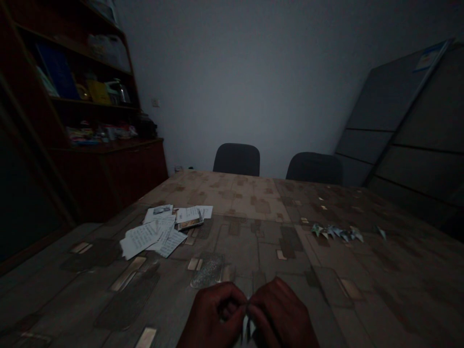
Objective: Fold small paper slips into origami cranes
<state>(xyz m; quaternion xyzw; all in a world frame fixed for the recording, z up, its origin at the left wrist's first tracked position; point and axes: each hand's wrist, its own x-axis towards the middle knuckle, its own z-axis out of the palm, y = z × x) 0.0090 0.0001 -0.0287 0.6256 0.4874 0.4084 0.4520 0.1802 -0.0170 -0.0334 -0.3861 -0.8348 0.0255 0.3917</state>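
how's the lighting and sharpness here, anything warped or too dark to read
Head view: dim overall, with the wall paler and the cabinet at left in deep shadow; head view: grey panels at right lean, probably wide-lens stretch; head view: the folded paper between the left hand and right hand is too dark for detail.

Left hand (219,309) at six o'clock, thumb and forefinger curled together, right hand (282,311) toward five o'clock, knuckles up, fingertips pinched.
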